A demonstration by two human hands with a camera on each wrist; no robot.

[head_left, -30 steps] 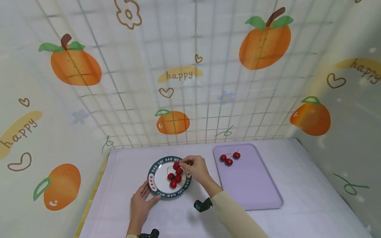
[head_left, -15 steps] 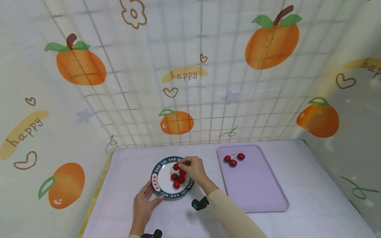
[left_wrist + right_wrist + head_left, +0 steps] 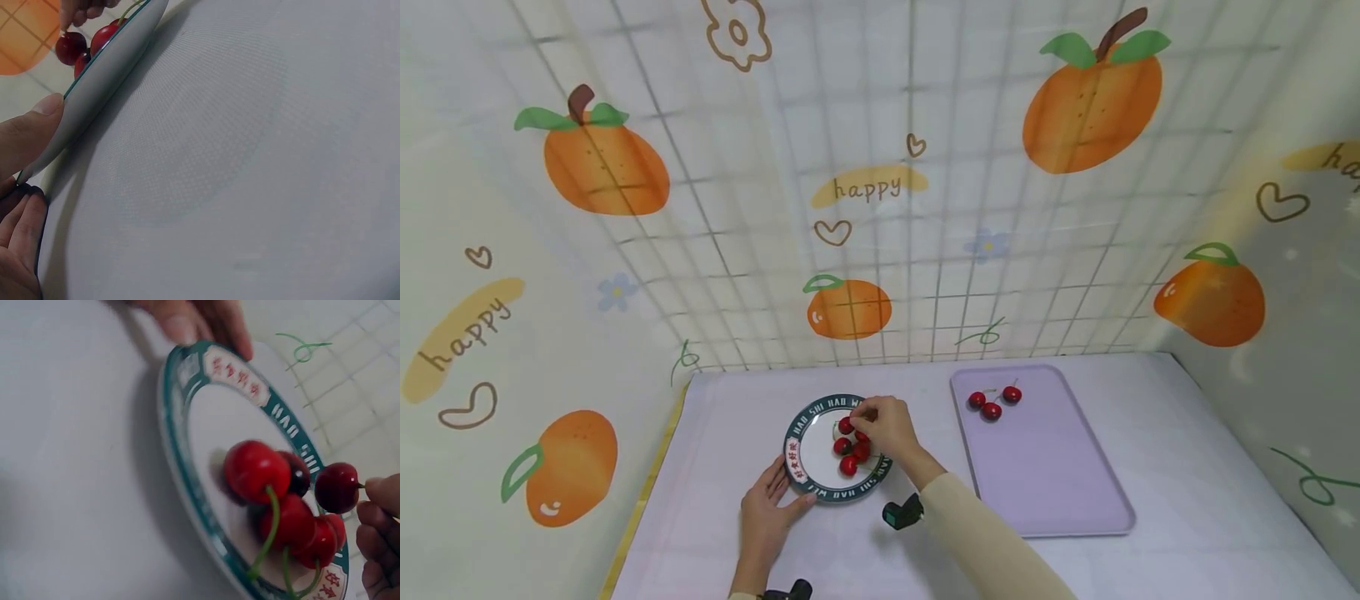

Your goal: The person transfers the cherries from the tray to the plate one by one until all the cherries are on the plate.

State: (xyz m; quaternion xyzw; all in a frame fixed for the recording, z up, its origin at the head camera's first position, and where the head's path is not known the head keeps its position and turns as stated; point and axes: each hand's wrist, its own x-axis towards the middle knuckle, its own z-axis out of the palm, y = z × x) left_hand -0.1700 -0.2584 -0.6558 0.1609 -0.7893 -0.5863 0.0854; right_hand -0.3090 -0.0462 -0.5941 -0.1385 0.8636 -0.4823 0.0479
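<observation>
A: Head view. Right hand?
B: The right hand (image 3: 886,427) is over the right side of the plate (image 3: 814,446). Its grip pinches one dark cherry (image 3: 846,426), thumb and finger together. From here I cannot tell whether that cherry touches its neighbours.
A: Left hand?
B: The left hand (image 3: 764,510) rests at the plate's near left rim. Grip apart: thumb and fingers spread along the edge.
A: Other items?
B: More cherries (image 3: 848,466) lie in a cluster on the plate, right of its middle. The plate sits on the white desk (image 3: 730,408); its rim is dark green with pale lettering. To its right is a lilac tray (image 3: 1045,467), bearing three cherries (image 3: 991,412) near its far left corner. An orange-print cloth (image 3: 760,250) stands behind. A pale sleeve (image 3: 985,533) covers the right forearm.
A: Left wrist view?
B: Plate seen side-on. The left thumb touches its edge; other fingers lie by the rim at lower left. The dark cherry is at upper left, the cluster partly hidden by the rim.
A: Right wrist view?
B: The dark cherry hangs from its short stem (image 3: 360,485) at the fingertips (image 3: 379,489), just beside the cluster. Long green stems (image 3: 273,528) trail from other cherries.
</observation>
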